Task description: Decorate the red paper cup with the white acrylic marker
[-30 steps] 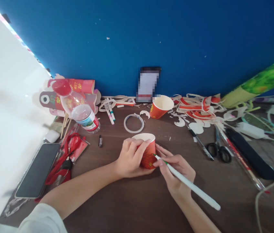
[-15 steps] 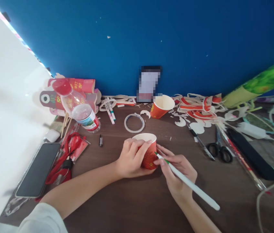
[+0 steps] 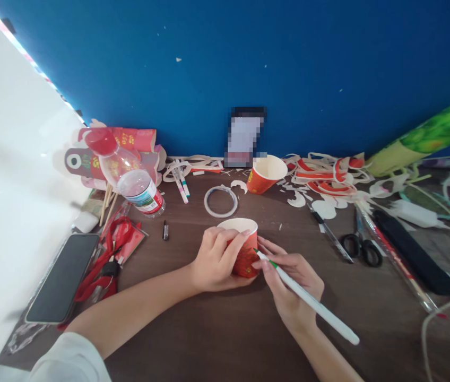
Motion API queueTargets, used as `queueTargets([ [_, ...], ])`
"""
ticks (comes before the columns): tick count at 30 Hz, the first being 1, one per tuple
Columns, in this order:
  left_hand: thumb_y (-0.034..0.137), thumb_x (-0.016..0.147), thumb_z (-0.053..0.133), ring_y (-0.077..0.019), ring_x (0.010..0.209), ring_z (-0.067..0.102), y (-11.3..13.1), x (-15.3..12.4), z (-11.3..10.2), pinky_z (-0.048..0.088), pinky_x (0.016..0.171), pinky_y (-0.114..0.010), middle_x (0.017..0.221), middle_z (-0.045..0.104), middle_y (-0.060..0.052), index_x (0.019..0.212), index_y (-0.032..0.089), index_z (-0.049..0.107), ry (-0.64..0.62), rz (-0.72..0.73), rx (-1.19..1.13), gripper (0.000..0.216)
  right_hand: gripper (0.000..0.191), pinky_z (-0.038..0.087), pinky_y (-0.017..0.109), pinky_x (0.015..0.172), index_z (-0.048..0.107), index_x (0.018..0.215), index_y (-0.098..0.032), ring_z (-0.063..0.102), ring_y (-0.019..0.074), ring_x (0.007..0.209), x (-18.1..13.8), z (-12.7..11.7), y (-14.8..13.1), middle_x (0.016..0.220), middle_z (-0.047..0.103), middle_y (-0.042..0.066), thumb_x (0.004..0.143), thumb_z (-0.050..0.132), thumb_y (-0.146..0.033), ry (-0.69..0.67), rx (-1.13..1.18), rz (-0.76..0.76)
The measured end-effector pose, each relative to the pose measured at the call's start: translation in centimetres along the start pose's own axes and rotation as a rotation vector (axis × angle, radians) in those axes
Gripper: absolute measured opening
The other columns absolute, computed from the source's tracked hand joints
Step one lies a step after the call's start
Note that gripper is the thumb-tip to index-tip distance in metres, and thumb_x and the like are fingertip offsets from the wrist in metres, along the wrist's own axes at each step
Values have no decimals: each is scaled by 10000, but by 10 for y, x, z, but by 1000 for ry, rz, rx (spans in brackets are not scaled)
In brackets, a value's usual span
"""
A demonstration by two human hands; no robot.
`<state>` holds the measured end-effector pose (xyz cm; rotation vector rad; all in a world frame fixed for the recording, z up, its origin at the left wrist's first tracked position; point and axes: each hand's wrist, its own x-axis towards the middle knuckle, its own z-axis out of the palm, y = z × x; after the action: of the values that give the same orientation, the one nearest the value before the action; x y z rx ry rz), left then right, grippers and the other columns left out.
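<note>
A red paper cup (image 3: pixel 245 253) with a white inside stands upright on the brown table (image 3: pixel 217 329). My left hand (image 3: pixel 214 260) is wrapped round its left side, fingers over the rim. My right hand (image 3: pixel 291 281) grips a white marker (image 3: pixel 312 303) with a green tip, and the tip touches the cup's right wall. A second red paper cup (image 3: pixel 265 174) lies tilted further back, near the blue wall.
Black scissors (image 3: pixel 361 248) and a pen (image 3: pixel 330 232) lie to the right, with cut paper strips (image 3: pixel 322 178) behind them. A tape ring (image 3: pixel 220 201), a water bottle (image 3: pixel 129 178), a dark phone (image 3: pixel 62 278) and red lanyards (image 3: pixel 109 254) sit left. Cables (image 3: pixel 448 223) trail at far right.
The marker tip has shifted slightly along the cup's right wall. Both hands and the cup stay in almost the same place.
</note>
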<state>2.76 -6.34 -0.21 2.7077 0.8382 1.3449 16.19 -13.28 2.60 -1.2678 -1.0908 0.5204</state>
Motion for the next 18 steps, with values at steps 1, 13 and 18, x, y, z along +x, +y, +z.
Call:
queueTargets([
  [1, 512, 697, 656, -233, 962, 543, 0, 0, 0, 421, 879, -361, 984, 598, -127, 1317, 78, 423, 1, 0, 0, 792, 102, 636, 307, 746, 567, 757, -167, 683, 247, 997, 0, 0, 0, 622, 689, 43, 790, 663, -179, 0, 0, -5],
  [13, 517, 685, 659, -231, 963, 538, 0, 0, 0, 412, 889, -357, 989, 597, -124, 1320, 82, 423, -9, 5, 8, 805, 103, 623, 261, 715, 585, 784, -154, 701, 229, 945, -2, -3, 8, 631, 689, 45, 816, 653, -224, 25, 39, 10],
  [18, 523, 689, 650, -234, 963, 537, 0, 0, -1, 408, 892, -363, 988, 596, -129, 1316, 78, 431, -12, 9, 16, 799, 106, 610, 298, 794, 561, 808, -152, 696, 219, 973, -3, -6, 14, 675, 703, 56, 826, 647, -212, 20, 80, 67],
])
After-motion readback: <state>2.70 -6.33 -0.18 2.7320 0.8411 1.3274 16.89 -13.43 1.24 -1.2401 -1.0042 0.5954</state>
